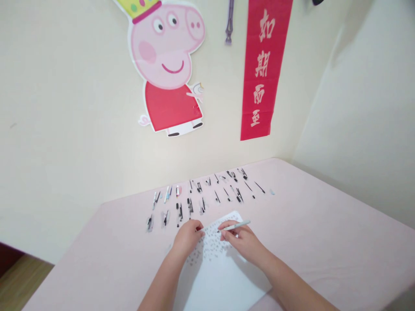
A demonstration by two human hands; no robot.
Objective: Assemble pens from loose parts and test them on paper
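Observation:
A white sheet of paper (pixel 220 276) lies on the pink table (pixel 324 246) in front of me, its far half covered in small dark marks. My right hand (pixel 241 239) is closed around a pale pen (pixel 236 226), tip down on the paper near its far edge. My left hand (pixel 188 236) rests with curled fingers on the paper's left far corner, pressing it down. Beyond the paper lie several pens and pen parts (pixel 207 194) laid out in rows.
The table sits in a corner between two cream walls. On the far wall hang a cartoon pig cutout (pixel 168 69) and a red banner with characters (pixel 262 69). Wooden floor (pixel 16 280) shows at the lower left.

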